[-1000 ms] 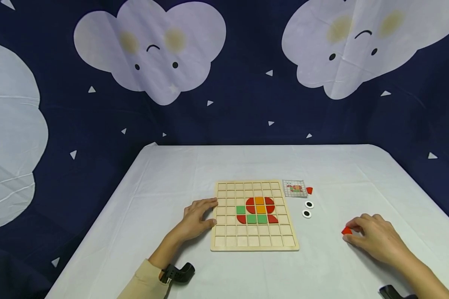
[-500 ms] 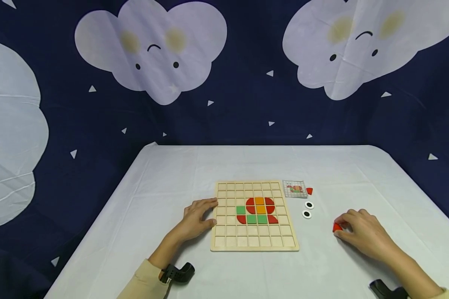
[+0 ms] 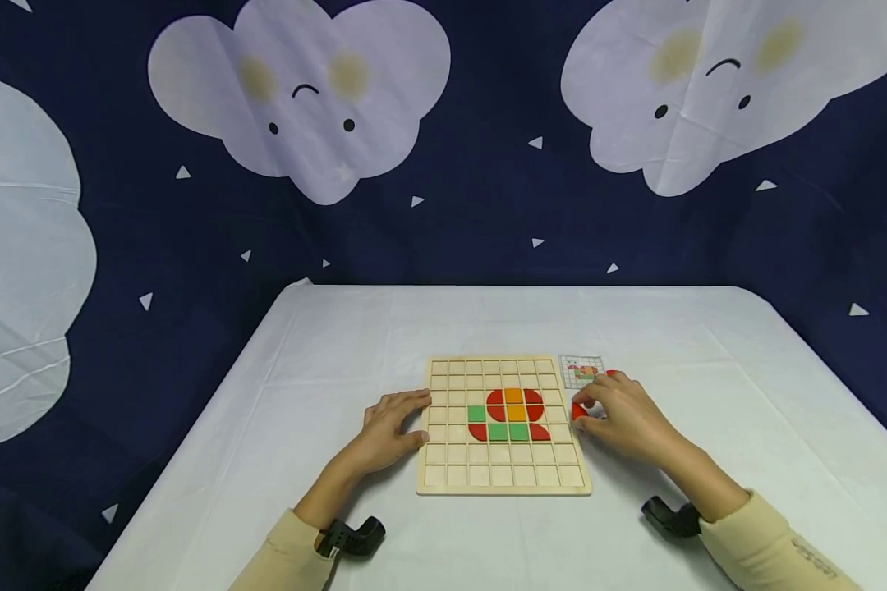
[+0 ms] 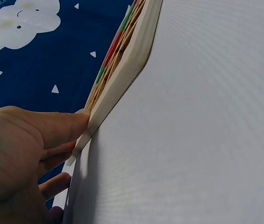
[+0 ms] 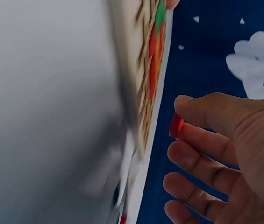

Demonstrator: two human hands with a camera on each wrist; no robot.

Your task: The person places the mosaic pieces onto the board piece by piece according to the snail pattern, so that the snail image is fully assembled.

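My right hand (image 3: 628, 420) pinches a small red wooden piece (image 5: 175, 125) between thumb and index finger, beside the right edge of the wooden grid board (image 3: 503, 478). Its other fingers are loosely bent in the right wrist view. Along the opposite edge rests my left hand (image 3: 390, 433), fingers spread, with the thumb (image 4: 71, 126) against the rim. Set in the middle cells are orange squares (image 3: 513, 404), green squares (image 3: 519, 431) and rounded red pieces (image 3: 534, 405).
A small pattern card (image 3: 578, 367) lies by the board's upper right corner. Just past the right hand peeks another red piece (image 3: 612, 373). A white cloth (image 3: 340, 328) covers the table, and a dark blue cloud-print curtain (image 3: 488, 205) hangs behind it.
My right hand has carried the red piece leftward and slightly away from me, up to the board. It now covers the two white-rimmed black discs. The left hand has kept its place.
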